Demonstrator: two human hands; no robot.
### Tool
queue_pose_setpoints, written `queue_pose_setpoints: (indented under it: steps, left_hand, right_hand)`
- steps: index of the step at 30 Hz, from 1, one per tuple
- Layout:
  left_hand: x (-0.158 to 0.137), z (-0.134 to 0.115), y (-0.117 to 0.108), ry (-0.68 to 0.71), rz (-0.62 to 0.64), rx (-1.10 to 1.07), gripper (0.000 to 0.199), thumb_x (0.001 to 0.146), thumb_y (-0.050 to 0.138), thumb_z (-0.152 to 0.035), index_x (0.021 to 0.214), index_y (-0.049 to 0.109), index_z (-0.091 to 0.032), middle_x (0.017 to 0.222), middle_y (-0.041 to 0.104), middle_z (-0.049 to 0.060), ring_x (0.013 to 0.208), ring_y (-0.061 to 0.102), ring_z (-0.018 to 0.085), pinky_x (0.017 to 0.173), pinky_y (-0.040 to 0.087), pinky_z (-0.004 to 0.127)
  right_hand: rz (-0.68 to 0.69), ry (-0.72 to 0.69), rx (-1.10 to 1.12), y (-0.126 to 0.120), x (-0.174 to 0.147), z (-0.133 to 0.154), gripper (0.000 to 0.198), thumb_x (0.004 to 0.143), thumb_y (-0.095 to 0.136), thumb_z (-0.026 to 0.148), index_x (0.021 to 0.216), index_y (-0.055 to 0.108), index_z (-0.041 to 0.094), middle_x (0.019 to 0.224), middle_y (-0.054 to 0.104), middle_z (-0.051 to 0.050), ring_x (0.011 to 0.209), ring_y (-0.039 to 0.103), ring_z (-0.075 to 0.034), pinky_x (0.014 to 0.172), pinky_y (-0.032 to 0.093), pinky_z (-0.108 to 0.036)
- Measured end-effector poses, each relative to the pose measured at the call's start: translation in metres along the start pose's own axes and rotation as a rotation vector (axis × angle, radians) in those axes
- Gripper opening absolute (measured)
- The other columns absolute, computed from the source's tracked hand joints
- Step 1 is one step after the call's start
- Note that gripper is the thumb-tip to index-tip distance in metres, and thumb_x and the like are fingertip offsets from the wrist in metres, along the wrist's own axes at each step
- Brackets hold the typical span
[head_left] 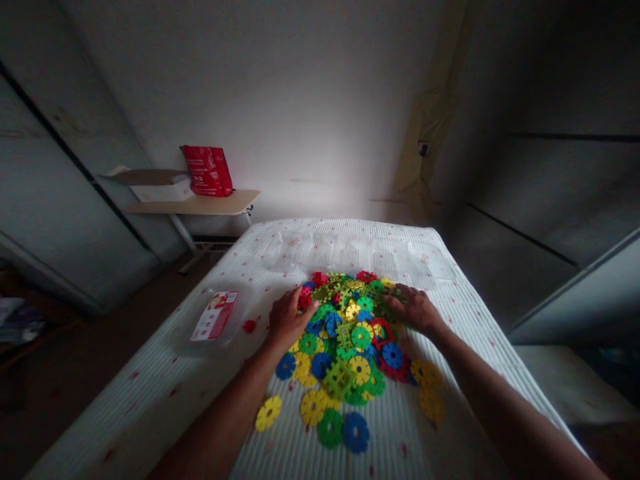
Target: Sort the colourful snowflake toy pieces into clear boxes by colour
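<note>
Multicoloured plastic pieces (345, 333) lie heaped at lower centre, between your left hand (289, 319) and right hand (417, 311), fingers touching either side; whether they grip any, I can't tell. Beyond, at centre, lies a clear tray (345, 252).

On the cloth (475, 353), at the middle — a heap of pieces (350, 333), with loose discs (331, 429) along its near side. At the heap's left edge, the left hand (291, 319); at its right edge, the right hand (416, 310). Just beyond the heap, across the cloth's far end — a divided tray (345, 253). Left of the heap and apart from it, a tub (215, 319). Far left, past the cloth, a side table (220, 203), bearing a carton (165, 191) and, right of that, a bag (209, 173). Behind, the wall (300, 100).
</note>
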State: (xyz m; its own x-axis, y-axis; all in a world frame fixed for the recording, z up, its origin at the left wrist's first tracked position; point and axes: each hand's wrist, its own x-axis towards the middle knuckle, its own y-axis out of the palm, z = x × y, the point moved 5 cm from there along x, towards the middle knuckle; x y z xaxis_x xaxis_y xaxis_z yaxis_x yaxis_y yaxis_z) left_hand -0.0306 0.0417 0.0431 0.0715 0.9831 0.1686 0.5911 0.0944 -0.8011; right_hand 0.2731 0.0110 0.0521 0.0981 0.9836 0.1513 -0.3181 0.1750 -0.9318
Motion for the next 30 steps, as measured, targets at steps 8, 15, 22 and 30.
queue_pose_setpoints:
  steps: [8,15,22,30]
  left_hand:
    - [-0.007,-0.009,0.014,0.061,0.072,-0.457,0.077,0.061,0.072,-0.029,0.132,0.043,-0.018,0.129,0.054,0.011,0.117,0.05,0.026,0.1,0.038,0.037]
    - [-0.014,-0.03,0.024,0.06,0.154,-0.731,0.058,0.061,0.067,-0.016,0.118,0.057,-0.019,0.111,0.064,0.005,0.102,0.059,0.023,0.09,0.047,0.035]
    - [-0.026,-0.06,0.008,0.181,0.192,-0.708,0.06,0.069,0.058,-0.016,0.128,0.049,-0.023,0.106,0.065,0.005,0.087,0.061,0.016,0.077,0.049,0.027]
    - [-0.007,-0.038,-0.018,0.173,-0.094,-0.261,0.028,0.082,0.049,-0.035,0.103,0.065,-0.024,0.068,0.065,0.0,0.061,0.058,0.014,0.062,0.042,0.024]
  right_hand:
    - [0.056,-0.105,0.28,0.016,-0.002,0.037,0.067,0.069,0.066,0.049,0.127,0.048,0.02,0.115,0.06,-0.012,0.101,0.058,-0.027,0.085,0.047,-0.04]
    - [0.117,-0.12,0.683,0.014,-0.013,0.065,0.057,0.066,0.068,0.024,0.121,0.054,0.022,0.113,0.064,-0.009,0.1,0.06,-0.026,0.085,0.047,-0.044]
    - [0.162,-0.283,0.678,-0.015,-0.034,0.111,0.053,0.068,0.064,0.02,0.12,0.056,0.019,0.112,0.064,-0.008,0.1,0.059,-0.022,0.085,0.048,-0.036]
    - [-0.004,-0.241,0.246,-0.035,-0.007,0.087,0.032,0.085,0.049,0.041,0.095,0.069,0.018,0.098,0.068,-0.01,0.089,0.062,-0.022,0.077,0.046,-0.031]
